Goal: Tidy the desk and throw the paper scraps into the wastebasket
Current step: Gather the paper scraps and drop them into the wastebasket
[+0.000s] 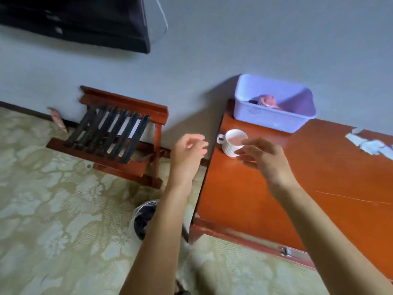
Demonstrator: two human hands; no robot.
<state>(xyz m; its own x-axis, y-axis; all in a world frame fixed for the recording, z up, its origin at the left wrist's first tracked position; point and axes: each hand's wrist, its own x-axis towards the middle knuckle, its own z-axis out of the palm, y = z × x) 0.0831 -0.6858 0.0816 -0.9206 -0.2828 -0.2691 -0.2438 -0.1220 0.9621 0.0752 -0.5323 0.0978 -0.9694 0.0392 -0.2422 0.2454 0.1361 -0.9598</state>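
Head view: motion blur is softening everything. The wastebasket [146,204] is sitting on the floor [53,209] beside the worktop [308,188], mostly hiding behind the left forearm; only a pale rim and a dark inside are showing, contents unreadable. Paper scraps [370,144] are lying on the worktop at the far right, getting cut off by the frame edge. A dark object [85,24] at top left is being cropped and is unidentifiable. The right hand [263,160] is reaching at a white mug [230,146], its fingers [253,142] overlapping the rim; cannot tell whether they are gripping or only touching. The left hand [187,154] is hovering off the worktop's end, fingers loosely curled and holding nothing visible. A lavender tub [265,121] is sitting at the worktop's back corner, holding something pink and something dark, both blurred.
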